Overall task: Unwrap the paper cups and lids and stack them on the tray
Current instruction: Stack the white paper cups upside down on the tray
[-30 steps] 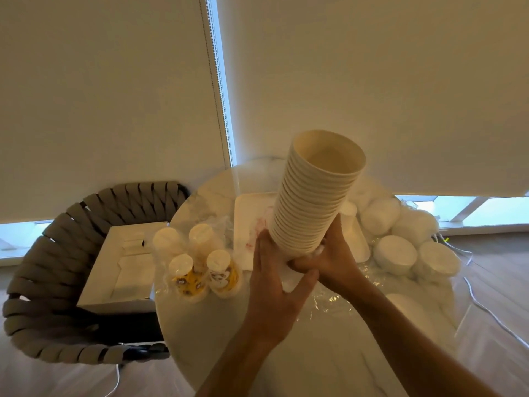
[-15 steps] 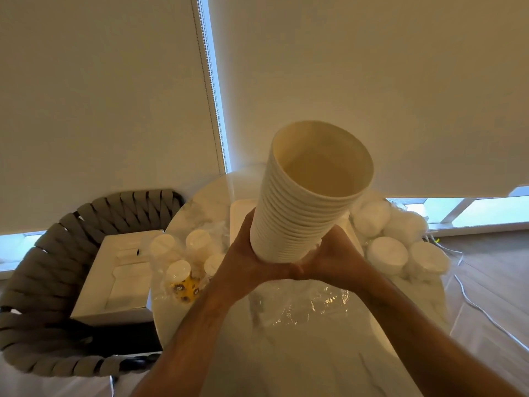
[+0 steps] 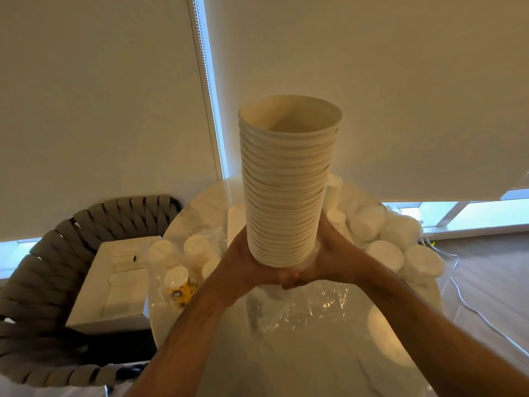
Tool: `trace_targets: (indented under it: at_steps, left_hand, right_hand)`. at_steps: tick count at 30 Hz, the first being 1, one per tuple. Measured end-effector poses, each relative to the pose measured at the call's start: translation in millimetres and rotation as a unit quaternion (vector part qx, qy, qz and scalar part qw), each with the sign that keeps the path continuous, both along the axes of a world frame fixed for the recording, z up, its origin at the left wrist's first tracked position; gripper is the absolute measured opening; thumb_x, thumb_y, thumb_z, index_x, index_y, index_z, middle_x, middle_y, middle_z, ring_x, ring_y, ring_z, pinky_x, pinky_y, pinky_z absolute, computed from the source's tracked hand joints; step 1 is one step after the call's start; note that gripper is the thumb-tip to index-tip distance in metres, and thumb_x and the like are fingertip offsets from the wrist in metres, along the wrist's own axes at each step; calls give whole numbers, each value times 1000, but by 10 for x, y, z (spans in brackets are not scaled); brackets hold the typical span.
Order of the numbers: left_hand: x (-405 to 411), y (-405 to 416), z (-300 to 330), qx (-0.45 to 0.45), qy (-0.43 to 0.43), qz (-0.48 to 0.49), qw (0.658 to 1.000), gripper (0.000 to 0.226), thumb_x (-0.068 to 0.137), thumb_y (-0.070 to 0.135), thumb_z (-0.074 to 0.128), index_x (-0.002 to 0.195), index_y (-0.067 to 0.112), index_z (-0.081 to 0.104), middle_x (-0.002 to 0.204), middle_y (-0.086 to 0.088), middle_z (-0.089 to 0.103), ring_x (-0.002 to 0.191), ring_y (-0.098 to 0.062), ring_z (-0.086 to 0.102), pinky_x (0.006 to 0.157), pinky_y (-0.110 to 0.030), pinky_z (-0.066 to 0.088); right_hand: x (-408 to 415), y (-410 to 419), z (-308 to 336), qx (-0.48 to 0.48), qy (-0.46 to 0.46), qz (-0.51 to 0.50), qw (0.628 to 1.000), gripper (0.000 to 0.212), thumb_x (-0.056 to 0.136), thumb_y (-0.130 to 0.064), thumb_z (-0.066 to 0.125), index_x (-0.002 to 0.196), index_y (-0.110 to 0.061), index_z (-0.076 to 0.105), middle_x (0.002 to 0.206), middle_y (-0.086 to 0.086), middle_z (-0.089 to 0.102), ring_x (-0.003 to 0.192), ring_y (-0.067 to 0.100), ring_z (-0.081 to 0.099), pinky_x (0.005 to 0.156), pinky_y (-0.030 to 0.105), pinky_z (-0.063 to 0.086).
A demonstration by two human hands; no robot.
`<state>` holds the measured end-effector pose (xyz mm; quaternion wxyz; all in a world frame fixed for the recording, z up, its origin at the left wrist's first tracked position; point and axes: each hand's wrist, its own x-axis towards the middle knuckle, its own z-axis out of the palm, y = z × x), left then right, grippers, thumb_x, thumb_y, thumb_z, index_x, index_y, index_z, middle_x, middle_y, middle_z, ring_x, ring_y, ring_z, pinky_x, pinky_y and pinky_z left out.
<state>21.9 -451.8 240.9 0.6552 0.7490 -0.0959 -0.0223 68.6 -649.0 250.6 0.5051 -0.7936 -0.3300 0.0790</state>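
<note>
A tall stack of cream paper cups [image 3: 286, 181] stands upright in the air above the round marble table [image 3: 300, 356], mouth up. My left hand [image 3: 243, 262] cups its base from the left and my right hand [image 3: 332, 259] from the right, fingers curled under the bottom. Behind the stack, mostly hidden, lies the white tray [image 3: 236, 222]. Loose clear wrap [image 3: 303, 308] lies on the table below my hands. Wrapped sleeves of lids [image 3: 383, 250] sit at the right.
Wrapped cups with yellow print [image 3: 180, 279] lie on the table's left. A woven grey chair [image 3: 43, 282] at the left holds an open white box [image 3: 114, 279]. White blinds hang behind. A white cable [image 3: 469, 302] runs over the floor at the right.
Both hands have raised the cup stack and brought it from a tilt to upright. My left hand has gone from beside the base to cupping it.
</note>
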Motion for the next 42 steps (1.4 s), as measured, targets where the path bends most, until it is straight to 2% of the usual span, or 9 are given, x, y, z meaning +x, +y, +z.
trace_targets:
  at_steps: [4,8,10,15,21,24,27,39,42]
  left_hand:
    - [19,50,3,-8,19,-27,999,86,52,21,90,130,10,55,119,-5,70,114,-21,64,88,-34,56]
    - [37,19,-69,-25,42,-2,999,108,49,31,93,142,17,39,132,-4,59,124,-20,57,90,-33,56]
    - [15,-32,-92,-47,52,54,996,111,48,41,92,143,33,35,137,4,53,127,-14,53,95,-41,55]
    - [-17,-255,-48,-90,51,99,990,99,52,41,89,139,35,42,128,10,62,118,-9,60,94,-44,56]
    - [0,-186,-65,-112,42,129,984,101,47,31,93,137,24,48,124,0,68,116,-19,64,92,-51,55]
    - [-4,-137,-105,-105,34,129,985,95,51,22,92,136,19,50,124,-7,67,116,-27,64,90,-56,55]
    - [-19,-108,-106,-114,33,129,984,95,51,23,93,136,17,50,124,-8,67,116,-27,64,89,-54,56]
    - [-127,21,-161,-52,-11,120,991,96,50,27,92,135,13,50,117,-1,69,111,-17,66,82,-31,59]
    - [-141,106,-232,-23,16,71,997,97,52,15,95,136,16,47,120,1,68,113,-15,65,82,-31,59]
  right_hand:
    - [-30,16,18,-2,15,15,1000,114,51,-18,100,138,-39,29,139,-20,46,128,-15,43,100,6,39]
    - [-15,23,21,6,15,-29,999,89,55,-18,100,130,-27,54,123,-13,67,121,6,61,98,27,53]
    - [-1,26,15,26,11,-75,997,92,53,-31,99,133,-23,55,123,-9,68,119,9,63,97,34,55]
    - [-46,135,14,26,-6,-153,988,87,57,-38,97,132,-24,56,118,-14,69,111,-7,61,84,6,48]
    - [-64,69,92,48,105,-31,993,93,64,-7,94,143,-17,46,128,-13,64,123,7,60,97,26,54]
    - [-102,47,164,90,164,3,982,73,85,-28,75,149,-17,43,140,-4,59,132,14,55,106,35,49]
    - [-112,40,170,73,142,6,987,55,98,-23,60,150,-14,43,143,-3,58,135,14,52,110,35,46]
    - [-170,194,-65,-37,122,-11,992,84,73,-52,84,145,-28,47,138,-11,61,131,12,55,112,49,43]
    - [-169,217,-146,-23,116,-37,992,76,73,-47,86,139,-26,55,132,-8,66,127,15,59,108,52,45]
